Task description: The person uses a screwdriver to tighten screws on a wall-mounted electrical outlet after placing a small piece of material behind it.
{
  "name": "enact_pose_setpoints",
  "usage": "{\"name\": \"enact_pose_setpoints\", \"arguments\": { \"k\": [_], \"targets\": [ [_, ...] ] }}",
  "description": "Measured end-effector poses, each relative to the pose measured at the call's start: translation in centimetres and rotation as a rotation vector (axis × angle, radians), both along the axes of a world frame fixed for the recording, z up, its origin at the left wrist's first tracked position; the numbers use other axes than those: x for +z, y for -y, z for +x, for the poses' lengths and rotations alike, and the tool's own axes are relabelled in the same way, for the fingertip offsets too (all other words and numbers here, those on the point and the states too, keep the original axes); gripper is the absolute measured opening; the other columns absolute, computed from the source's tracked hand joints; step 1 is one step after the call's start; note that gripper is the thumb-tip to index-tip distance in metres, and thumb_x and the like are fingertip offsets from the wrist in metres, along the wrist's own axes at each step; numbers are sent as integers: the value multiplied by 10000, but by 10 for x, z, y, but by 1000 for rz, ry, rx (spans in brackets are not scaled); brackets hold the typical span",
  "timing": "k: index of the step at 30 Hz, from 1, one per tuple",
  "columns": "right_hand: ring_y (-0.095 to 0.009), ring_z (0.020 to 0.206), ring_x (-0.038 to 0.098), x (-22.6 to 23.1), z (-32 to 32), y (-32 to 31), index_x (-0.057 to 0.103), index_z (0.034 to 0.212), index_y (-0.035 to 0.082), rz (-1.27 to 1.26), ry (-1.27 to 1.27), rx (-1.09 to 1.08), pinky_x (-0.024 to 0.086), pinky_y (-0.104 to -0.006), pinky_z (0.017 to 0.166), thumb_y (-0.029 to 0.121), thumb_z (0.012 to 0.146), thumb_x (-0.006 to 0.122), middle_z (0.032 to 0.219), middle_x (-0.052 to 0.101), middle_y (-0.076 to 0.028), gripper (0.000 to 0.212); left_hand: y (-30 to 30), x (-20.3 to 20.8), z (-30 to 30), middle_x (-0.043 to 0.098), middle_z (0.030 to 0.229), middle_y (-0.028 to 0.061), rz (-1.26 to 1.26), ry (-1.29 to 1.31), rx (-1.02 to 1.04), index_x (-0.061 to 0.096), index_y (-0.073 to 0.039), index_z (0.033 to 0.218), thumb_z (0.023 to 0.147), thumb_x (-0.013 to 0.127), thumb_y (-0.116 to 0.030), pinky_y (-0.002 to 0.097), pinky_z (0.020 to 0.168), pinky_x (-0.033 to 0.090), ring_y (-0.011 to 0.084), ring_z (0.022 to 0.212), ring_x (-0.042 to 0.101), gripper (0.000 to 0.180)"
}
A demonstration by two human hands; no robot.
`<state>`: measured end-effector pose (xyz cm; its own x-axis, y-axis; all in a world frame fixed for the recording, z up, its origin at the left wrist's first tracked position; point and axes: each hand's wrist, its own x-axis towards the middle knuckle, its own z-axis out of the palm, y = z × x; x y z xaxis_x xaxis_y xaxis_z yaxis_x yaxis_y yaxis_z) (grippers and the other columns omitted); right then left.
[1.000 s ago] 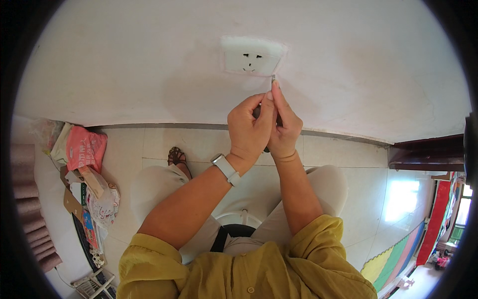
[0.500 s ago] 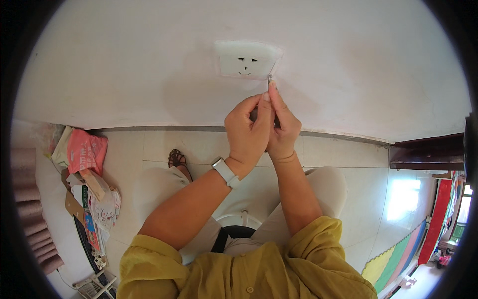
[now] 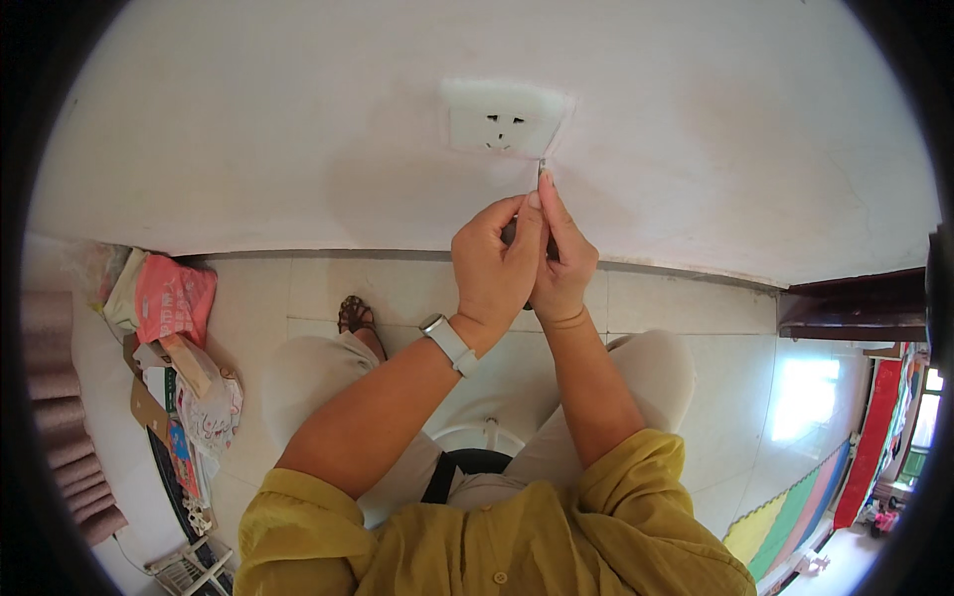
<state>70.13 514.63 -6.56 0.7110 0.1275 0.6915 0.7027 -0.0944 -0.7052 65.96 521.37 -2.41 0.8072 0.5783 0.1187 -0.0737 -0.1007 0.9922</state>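
A white wall socket (image 3: 472, 124) with a square faceplate sits in the pale wall ahead of me. Both hands come together just below its lower right corner, around a screwdriver (image 3: 542, 167) with a thin metal shaft and a dark handle mostly hidden by my fingers. My left hand (image 3: 495, 263), with a watch at the wrist, is closed round the handle, its thumb pointing up. Closed from the other side, my right hand (image 3: 566, 263) stretches its index finger up along the shaft. The tip is at the plate's lower edge; whether it touches is too small to tell.
Pale floor tiles (image 3: 646, 298) meet the wall beneath my hands. Bags, including a pink one (image 3: 174, 298), and boxes lie at the left beside a curtain (image 3: 60, 397). Dark wooden furniture (image 3: 855, 303) juts in at the right, near a striped mat (image 3: 790, 512).
The socket appears slightly farther right in view. The screwdriver tip has slipped a little down and left relative to the plate's corner. Both hands keep nearly the same grip.
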Motion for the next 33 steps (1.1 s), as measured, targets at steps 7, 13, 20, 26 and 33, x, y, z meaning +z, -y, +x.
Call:
{"name": "enact_pose_setpoints", "arguments": {
  "k": [7, 13, 20, 26, 33],
  "targets": [
    [-112, 628, 583, 4, 1, -1, 580, 1232, 5, 11, 21, 2, 471, -206, 606, -68, 853, 552, 869, 680, -132, 387, 0, 2, 3, 633, 664, 80, 37, 32, 15, 678, 8, 890, 901, 589, -202, 254, 545, 441, 121, 571, 556, 228],
    [-48, 706, 498, 12, 11, 1, 534, 1276, -12, 13, 39, -10, 433, -182, 649, 28, 888, 596, 855, 611, -7, 395, 0, 8, 11, 625, 644, 72, 53, 123, 16, 676, 11, 886, 901, 591, -202, 255, 544, 438, 121, 565, 549, 230],
    [-115, 634, 585, 13, 4, 3, 587, 1228, 16, -7, -32, 30, 466, -197, 604, -82, 850, 540, 894, 682, -143, 393, 6, 7, 6, 616, 645, 43, -3, 55, 54, 675, 16, 894, 907, 592, -214, 245, 540, 425, 94, 568, 523, 245],
    [-117, 615, 561, 15, 11, 3, 593, 1221, 21, 6, 45, 5, 458, -193, 587, -88, 846, 543, 861, 676, -140, 394, 5, 10, 9, 612, 639, 38, 8, 86, 26, 673, 17, 896, 912, 590, -212, 242, 540, 425, 85, 567, 519, 244],
    [-129, 602, 559, 15, 3, 5, 596, 1216, 23, -27, -32, 26, 452, -194, 578, -89, 839, 549, 821, 656, -147, 396, 7, 6, 6, 609, 640, 34, -62, 101, 49, 669, 21, 891, 910, 590, -194, 238, 532, 422, 75, 561, 508, 230]
  ]
}}
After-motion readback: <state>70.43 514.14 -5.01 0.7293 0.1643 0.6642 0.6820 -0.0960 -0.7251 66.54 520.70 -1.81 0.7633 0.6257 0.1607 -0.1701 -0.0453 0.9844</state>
